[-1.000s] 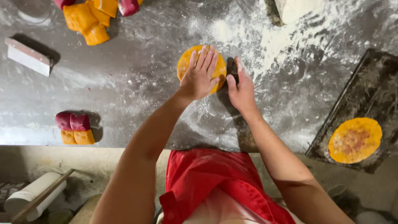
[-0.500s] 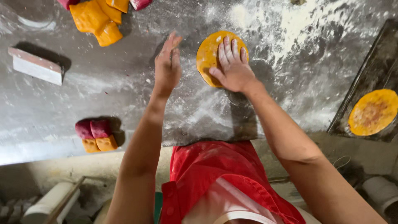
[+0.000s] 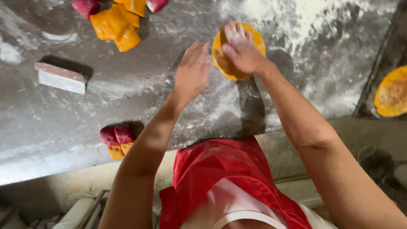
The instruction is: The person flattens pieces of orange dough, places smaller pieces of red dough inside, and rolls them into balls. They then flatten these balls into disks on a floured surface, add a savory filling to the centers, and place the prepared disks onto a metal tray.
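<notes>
Pressing a soft orange dough disc (image 3: 231, 63) flat, the right hand (image 3: 241, 51) spreads its fingers — left hand (image 3: 193, 70) hovers unclenched beside; likely limp, best lifted by its edge.

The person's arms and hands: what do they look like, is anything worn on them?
Both arms are bare, with no sleeves reaching the forearms. The left hand and the right hand wear no gloves, and no rings or watch show. White flour dusts the right hand's fingers. Below the arms hangs a red apron.
</notes>
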